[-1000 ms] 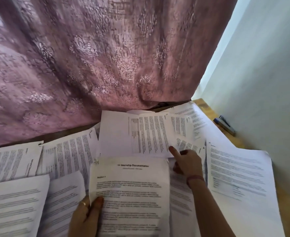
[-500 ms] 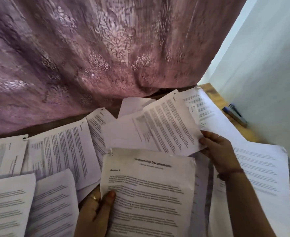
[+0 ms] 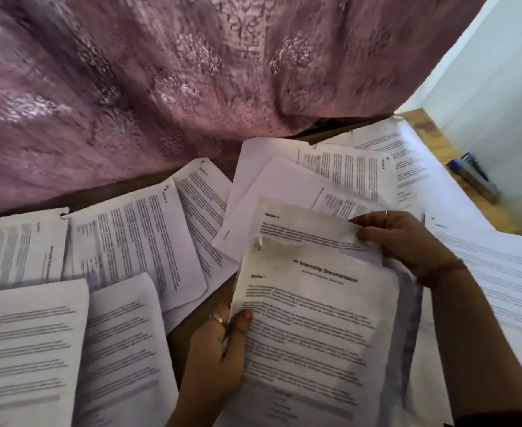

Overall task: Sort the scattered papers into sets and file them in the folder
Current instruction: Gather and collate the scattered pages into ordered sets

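My left hand grips the left edge of a printed sheet headed "Internship Documentation", Section 1, held up near the middle of the view. My right hand pinches the right end of a second sheet marked Section 4, which sits just behind the top of the first one. Several other printed pages lie scattered and overlapping across the wooden table. No folder shows in this view.
A mauve patterned curtain hangs along the table's far edge. A pale wall stands at the right. Two blue-capped pens lie on the table beside the wall. Pages cover the table from left to right.
My right hand picked a sheet off the pile at the back and brought it down behind the top of the sheet in my left hand. The view shifted left and tilted.
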`<state>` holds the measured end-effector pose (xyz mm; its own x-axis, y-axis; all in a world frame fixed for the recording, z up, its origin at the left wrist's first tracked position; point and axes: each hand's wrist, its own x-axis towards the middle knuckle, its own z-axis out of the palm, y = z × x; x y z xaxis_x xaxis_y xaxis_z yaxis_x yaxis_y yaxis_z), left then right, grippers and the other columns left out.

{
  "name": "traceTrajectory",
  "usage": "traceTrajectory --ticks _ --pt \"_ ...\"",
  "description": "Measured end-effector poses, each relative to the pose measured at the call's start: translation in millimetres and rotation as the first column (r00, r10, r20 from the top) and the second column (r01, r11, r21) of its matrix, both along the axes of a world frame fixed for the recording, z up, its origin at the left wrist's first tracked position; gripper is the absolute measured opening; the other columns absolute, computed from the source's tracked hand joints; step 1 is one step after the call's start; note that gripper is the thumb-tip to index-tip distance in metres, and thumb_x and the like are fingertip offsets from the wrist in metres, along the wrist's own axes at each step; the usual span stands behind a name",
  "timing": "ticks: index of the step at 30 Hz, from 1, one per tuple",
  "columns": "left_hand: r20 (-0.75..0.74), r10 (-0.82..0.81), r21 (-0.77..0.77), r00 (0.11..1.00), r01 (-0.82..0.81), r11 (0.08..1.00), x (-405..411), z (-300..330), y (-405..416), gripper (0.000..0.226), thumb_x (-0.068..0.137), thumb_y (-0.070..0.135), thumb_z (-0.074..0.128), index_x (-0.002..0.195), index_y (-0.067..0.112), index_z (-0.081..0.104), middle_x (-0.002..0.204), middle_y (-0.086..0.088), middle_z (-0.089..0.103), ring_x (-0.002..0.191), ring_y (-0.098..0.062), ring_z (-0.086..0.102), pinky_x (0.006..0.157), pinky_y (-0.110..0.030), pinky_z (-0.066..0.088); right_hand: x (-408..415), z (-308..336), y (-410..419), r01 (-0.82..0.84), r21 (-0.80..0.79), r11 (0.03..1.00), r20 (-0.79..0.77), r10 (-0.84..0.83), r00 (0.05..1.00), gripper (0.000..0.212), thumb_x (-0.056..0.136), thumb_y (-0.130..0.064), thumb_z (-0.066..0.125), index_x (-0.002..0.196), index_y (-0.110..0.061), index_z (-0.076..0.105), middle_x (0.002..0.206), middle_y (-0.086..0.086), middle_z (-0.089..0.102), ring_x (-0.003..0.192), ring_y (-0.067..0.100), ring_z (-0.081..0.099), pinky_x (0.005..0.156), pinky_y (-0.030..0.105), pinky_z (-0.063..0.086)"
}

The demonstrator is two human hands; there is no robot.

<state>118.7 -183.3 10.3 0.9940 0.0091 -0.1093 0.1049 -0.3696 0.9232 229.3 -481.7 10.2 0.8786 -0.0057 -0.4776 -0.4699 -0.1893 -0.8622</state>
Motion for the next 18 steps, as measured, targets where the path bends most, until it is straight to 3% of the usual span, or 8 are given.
traceTrajectory --ticks 3,7,11,14,18 --pt "-0.031 -0.005 0.002 1.000 0.005 1.000 -0.2 -5.9 0.2 0.015 0.090 0.025 0.055 0.098 0.037 0.056 0.095 0.044 0.062 0.088 0.016 0.061 0.065 0.001 0.043 2.3 -2.0 3.6 -0.006 -0.031 0.999 -0.012 0.006 1.000 0.029 0.085 0.005 0.062 0.088 -0.021 0.075 0.074 0.000 0.074 0.060 0.009 0.066 0.050 0.018 0.053" --pt "-0.099 0.015 0.004 0.995 -0.015 1.000 -1.0 -12.3 1.9 0.012 0.086 0.041 0.050 0.096 0.040 0.056 0.095 0.029 0.068 0.087 0.008 0.065 0.065 -0.006 0.049 5.3 -2.8 2.6 -0.043 -0.095 0.995 -0.003 0.043 0.999 0.026 0.085 0.003 0.064 0.093 -0.019 0.075 0.082 0.006 0.074 0.071 0.016 0.065 0.071 0.030 0.057" --pt "-0.127 0.038 0.007 0.991 -0.037 0.999 -1.9 -14.5 2.1 0.016 0.089 0.046 0.051 0.089 0.032 0.059 0.090 0.028 0.068 0.081 0.001 0.067 0.063 -0.018 0.057 6.9 -1.9 2.9 -0.171 -0.160 0.972 -0.002 0.173 0.985 0.029 0.083 0.003 0.065 0.089 -0.023 0.077 0.074 -0.002 0.073 0.062 0.008 0.061 0.059 0.018 0.053" --pt "-0.139 0.110 0.010 0.984 -0.110 0.994 -3.6 -15.5 1.6 0.026 0.089 0.053 0.052 0.089 0.029 0.061 0.087 0.014 0.070 0.079 -0.003 0.067 0.065 -0.026 0.059 4.0 -0.7 4.9 -0.270 -0.149 0.951 -0.031 0.268 0.963 0.037 0.082 0.001 0.066 0.081 -0.033 0.079 0.074 -0.001 0.073 0.055 0.005 0.056 0.048 0.014 0.045" --pt "-0.079 0.171 0.076 0.982 -0.165 0.983 -7.8 -16.2 -0.5 0.018 0.084 0.047 0.059 0.100 0.039 0.060 0.109 0.016 0.054 0.102 -0.006 0.060 0.076 -0.023 0.056 -4.8 0.4 5.2 -0.304 -0.045 0.952 -0.040 0.302 0.952 0.043 0.084 0.003 0.064 0.082 -0.038 0.078 0.082 -0.005 0.076 0.068 0.003 0.069 0.059 0.013 0.051"
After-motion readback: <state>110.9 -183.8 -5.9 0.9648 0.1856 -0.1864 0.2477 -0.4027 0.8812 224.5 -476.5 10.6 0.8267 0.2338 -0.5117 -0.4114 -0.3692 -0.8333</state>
